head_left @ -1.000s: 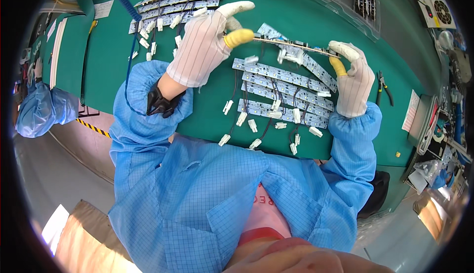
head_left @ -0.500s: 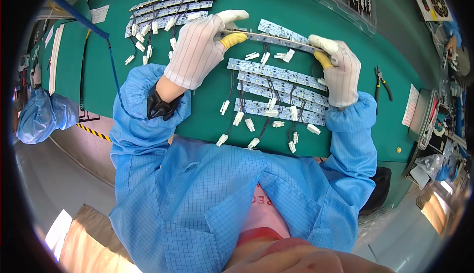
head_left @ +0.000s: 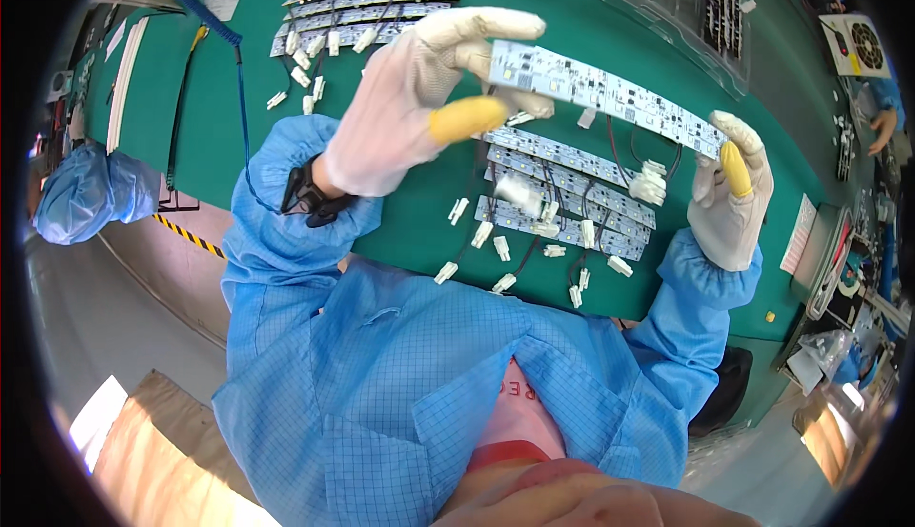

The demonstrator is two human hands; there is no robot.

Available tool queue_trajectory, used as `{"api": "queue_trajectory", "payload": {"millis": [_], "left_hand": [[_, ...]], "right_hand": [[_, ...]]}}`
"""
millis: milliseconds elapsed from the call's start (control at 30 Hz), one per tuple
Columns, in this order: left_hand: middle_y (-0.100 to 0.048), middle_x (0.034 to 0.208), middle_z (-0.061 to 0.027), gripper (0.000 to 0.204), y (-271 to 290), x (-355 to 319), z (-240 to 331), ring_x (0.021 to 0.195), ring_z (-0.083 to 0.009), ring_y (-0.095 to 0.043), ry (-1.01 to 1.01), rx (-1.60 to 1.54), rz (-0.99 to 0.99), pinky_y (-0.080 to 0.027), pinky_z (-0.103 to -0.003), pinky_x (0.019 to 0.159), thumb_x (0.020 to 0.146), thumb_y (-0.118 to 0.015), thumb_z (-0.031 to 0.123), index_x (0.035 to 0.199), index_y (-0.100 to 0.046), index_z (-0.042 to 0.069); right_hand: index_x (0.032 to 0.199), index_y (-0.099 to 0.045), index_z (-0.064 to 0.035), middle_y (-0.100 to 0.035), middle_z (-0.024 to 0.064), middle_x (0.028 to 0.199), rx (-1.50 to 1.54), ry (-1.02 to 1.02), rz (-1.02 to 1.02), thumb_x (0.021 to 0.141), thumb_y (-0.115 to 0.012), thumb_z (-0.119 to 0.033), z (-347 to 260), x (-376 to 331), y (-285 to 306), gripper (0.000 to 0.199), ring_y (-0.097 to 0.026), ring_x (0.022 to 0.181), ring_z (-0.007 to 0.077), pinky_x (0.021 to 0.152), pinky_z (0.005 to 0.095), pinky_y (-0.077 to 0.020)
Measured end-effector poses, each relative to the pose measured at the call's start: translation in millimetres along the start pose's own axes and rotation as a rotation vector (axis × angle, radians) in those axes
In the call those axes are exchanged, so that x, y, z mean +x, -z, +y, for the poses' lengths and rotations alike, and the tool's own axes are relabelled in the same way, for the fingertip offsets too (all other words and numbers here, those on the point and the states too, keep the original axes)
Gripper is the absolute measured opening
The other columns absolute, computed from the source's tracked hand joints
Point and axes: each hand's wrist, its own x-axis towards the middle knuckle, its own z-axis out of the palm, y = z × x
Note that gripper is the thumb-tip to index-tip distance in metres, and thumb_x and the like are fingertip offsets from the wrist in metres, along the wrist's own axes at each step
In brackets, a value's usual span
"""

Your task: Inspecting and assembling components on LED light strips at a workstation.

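Observation:
A long white LED circuit board (head_left: 610, 94) is held up above the green bench, its component side facing me and a wired white connector (head_left: 648, 184) hanging below it. At its right end, my gloved right hand (head_left: 729, 189) pinches the board between yellow-tipped thumb and fingers. My gloved left hand (head_left: 400, 108) is at the left end, thumb spread away and fingers apart, some partly behind the board. Whether those fingers touch it I cannot tell. Just below lies a row of similar LED boards (head_left: 572, 189) with white connectors on leads toward me.
More LED boards (head_left: 372, 12) are fanned out at the far left. A clear plastic tray (head_left: 658, 27) stands at the back right. A blue coiled cord (head_left: 191, 3) runs to my left wrist strap (head_left: 310, 198). Another person's blue sleeve (head_left: 95, 193) shows at the left.
The held board has been tilted from edge-on to face me and raised nearer. My left thumb has come off it and the fingers have spread. My right hand has shifted right, still gripping.

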Motion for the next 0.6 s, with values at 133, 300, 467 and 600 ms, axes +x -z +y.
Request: {"api": "queue_trajectory", "payload": {"millis": [133, 300, 467, 600], "left_hand": [[-0.066, 0.093, -0.0130, 0.054, 5, -1, 1, 0.087, -0.0170, -0.063, 0.136, 0.360, 0.005, -0.047, -0.028, 0.083, 0.083, -0.066, 0.017, 0.126, -0.043, -0.006], [-0.065, 0.100, -0.0128, 0.057, 11, -1, -10, 0.093, -0.0164, -0.063, -0.174, 0.387, -0.075, -0.045, -0.029, 0.087, 0.080, -0.070, 0.020, 0.124, -0.046, -0.006], [-0.070, 0.090, -0.0073, 0.045, 2, -2, -14, 0.083, -0.0126, -0.066, -0.105, 0.151, 0.047, -0.049, -0.024, 0.073, 0.080, -0.066, 0.029, 0.117, -0.057, 0.006], [-0.068, 0.087, -0.0131, 0.064, 12, -3, -7, 0.086, -0.0169, -0.064, 0.027, 0.295, -0.007, -0.048, -0.028, 0.080, 0.081, -0.064, 0.043, 0.119, -0.051, -0.006]], "right_hand": [[0.115, -0.052, 0.0025, -0.055, 0.0002, 0.073, 0.002, 0.046, 0.011, 0.093, -0.055, -0.020, -4, -2, -2, 0.032, -0.044, 0.053, 0.0007, 0.048, 0.0133, -0.0309], [0.118, -0.050, 0.0022, -0.052, -0.0023, 0.066, -0.129, 0.100, -0.005, 0.092, -0.056, -0.022, -3, -4, 5, 0.036, -0.044, 0.052, 0.0002, 0.047, 0.0141, -0.0292], [0.118, -0.049, 0.0029, -0.055, 0.0000, 0.066, -0.023, 0.060, -0.003, 0.092, -0.055, -0.022, -3, -6, 3, 0.036, -0.046, 0.049, 0.0012, 0.044, 0.0144, -0.0317], [0.119, -0.048, 0.0048, -0.057, 0.0032, 0.063, 0.160, 0.063, -0.104, 0.089, -0.060, -0.018, -8, -6, 0, 0.039, -0.047, 0.048, 0.0032, 0.043, 0.0150, -0.0331]]}}
